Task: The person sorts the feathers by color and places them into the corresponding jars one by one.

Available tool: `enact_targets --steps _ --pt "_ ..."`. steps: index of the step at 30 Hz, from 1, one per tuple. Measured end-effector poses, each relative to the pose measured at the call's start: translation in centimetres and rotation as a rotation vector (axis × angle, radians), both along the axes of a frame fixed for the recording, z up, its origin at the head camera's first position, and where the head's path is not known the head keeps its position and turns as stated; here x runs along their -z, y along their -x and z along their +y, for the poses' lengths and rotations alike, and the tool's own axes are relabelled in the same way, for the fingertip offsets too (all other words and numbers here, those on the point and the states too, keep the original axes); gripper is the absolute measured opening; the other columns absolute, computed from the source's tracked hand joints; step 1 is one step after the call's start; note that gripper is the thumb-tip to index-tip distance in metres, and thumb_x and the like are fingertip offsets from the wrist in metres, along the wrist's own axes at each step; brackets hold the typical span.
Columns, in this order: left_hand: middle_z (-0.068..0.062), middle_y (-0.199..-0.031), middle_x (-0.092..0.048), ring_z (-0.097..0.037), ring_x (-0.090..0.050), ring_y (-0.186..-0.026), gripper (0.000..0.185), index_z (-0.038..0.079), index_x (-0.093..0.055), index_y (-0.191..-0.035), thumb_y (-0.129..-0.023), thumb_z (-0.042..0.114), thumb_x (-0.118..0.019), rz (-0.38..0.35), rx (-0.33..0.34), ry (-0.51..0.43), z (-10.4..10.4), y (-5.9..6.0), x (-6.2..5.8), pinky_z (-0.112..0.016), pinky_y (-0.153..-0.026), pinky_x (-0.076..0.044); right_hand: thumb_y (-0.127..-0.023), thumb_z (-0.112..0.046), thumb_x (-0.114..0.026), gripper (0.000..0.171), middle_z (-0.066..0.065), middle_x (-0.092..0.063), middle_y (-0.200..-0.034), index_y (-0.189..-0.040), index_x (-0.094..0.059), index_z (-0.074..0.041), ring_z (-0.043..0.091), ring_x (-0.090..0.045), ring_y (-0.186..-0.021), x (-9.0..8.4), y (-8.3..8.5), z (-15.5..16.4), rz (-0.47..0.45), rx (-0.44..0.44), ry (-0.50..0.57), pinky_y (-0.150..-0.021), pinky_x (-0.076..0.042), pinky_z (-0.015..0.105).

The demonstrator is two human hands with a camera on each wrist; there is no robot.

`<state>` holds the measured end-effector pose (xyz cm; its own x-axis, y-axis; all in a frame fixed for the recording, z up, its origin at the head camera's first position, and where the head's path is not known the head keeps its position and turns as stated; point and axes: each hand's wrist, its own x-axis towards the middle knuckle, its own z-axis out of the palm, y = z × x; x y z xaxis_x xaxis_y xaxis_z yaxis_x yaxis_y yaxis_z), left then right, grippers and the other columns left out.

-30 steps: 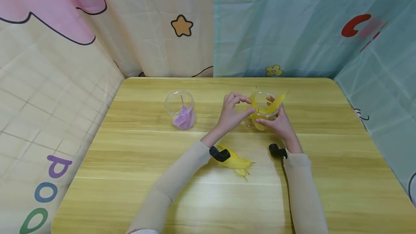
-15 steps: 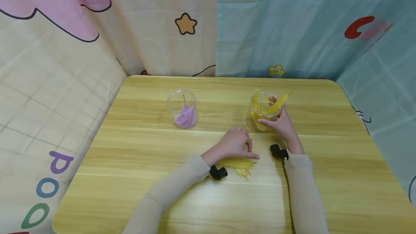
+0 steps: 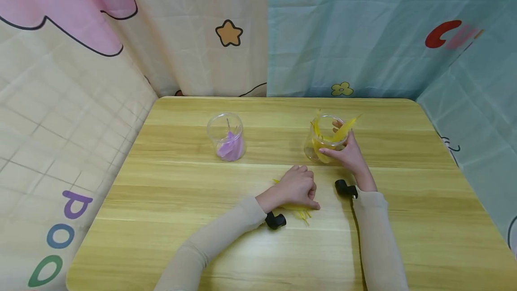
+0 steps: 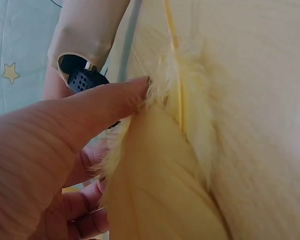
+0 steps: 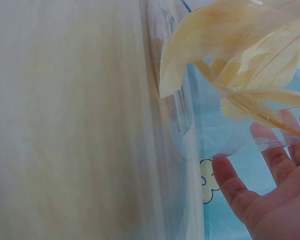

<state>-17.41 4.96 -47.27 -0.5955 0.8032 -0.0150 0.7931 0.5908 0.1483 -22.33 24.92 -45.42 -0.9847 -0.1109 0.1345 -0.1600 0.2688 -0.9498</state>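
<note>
My right hand (image 3: 349,154) grips a clear plastic cup (image 3: 311,145) at the right of the table, thumb in front and fingers behind. Yellow feathers (image 3: 342,130) stand in that cup, some poking above its rim; in the right wrist view their quills (image 5: 230,102) show through the clear wall. Nearer the front, my left hand (image 3: 296,186) is over loose yellow feathers (image 3: 303,213) and partly hides them. The left wrist view shows its thumb (image 4: 110,97) at the downy base of a feather (image 4: 155,170), apart from the bent fingers (image 4: 87,205).
A second clear cup (image 3: 214,130) with purple feathers (image 3: 231,147) stands at the left on the wooden table (image 3: 161,201). Printed curtains (image 3: 194,35) hang behind the table and along both sides. Each wrist wears a small black camera.
My left hand has come away from the cup's rim and down to the loose yellow feathers near the table's middle. My right hand has stayed on its cup.
</note>
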Motion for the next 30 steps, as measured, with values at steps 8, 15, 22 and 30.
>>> enact_targets --steps 8,15,22,30 --pt "0.018 -0.079 -0.05 -0.005 -0.044 -0.079 0.027 0.036 -0.063 -0.06 -0.076 0.055 -0.072 -0.137 -0.011 -0.112 -0.5 0.6 -0.4 -0.023 -0.074 -0.033 -0.075 -0.003 -0.08 0.095 0.02 -0.025 -0.149 -0.148 -0.019 -0.004 0.041 -0.024 -0.134 -1.1 -0.6 -0.5 0.007 -0.008 -0.002 -0.104 -0.022 0.058" --pt "0.015 -0.088 -0.056 -0.01 -0.052 -0.089 0.017 0.028 -0.07 -0.078 -0.085 0.043 -0.069 -0.288 -0.026 -0.389 -1.3 2.4 -2.9 -0.023 -0.077 -0.037 -0.076 -0.003 -0.079 0.095 0.02 -0.024 -0.149 -0.148 -0.018 -0.004 0.041 -0.023 -0.135 -0.9 -0.5 -0.4 0.022 -0.024 0.005 -0.103 -0.024 0.059" --pt "0.0 -0.093 -0.057 -0.017 -0.048 -0.093 0.007 0.014 -0.071 -0.087 -0.087 0.021 -0.071 -0.326 -0.031 -0.874 -1.9 3.8 -6.6 -0.029 -0.079 -0.039 -0.076 0.001 -0.077 0.095 0.022 -0.023 -0.149 -0.148 -0.016 -0.002 0.042 -0.022 -0.135 -0.9 -0.1 -0.2 0.035 -0.048 0.031 -0.102 -0.026 0.059" --pt "-0.012 -0.093 -0.055 -0.024 -0.045 -0.098 0.004 -0.002 -0.066 -0.086 -0.083 -0.005 -0.068 -0.019 -0.032 -1.357 -1.1 4.6 -11.2 -0.034 -0.084 -0.036 -0.076 0.004 -0.076 0.094 0.023 -0.024 -0.148 -0.148 -0.017 -0.003 0.043 -0.023 -0.134 -0.9 -0.1 -0.1 0.03 -0.033 0.02 -0.104 -0.023 0.06"
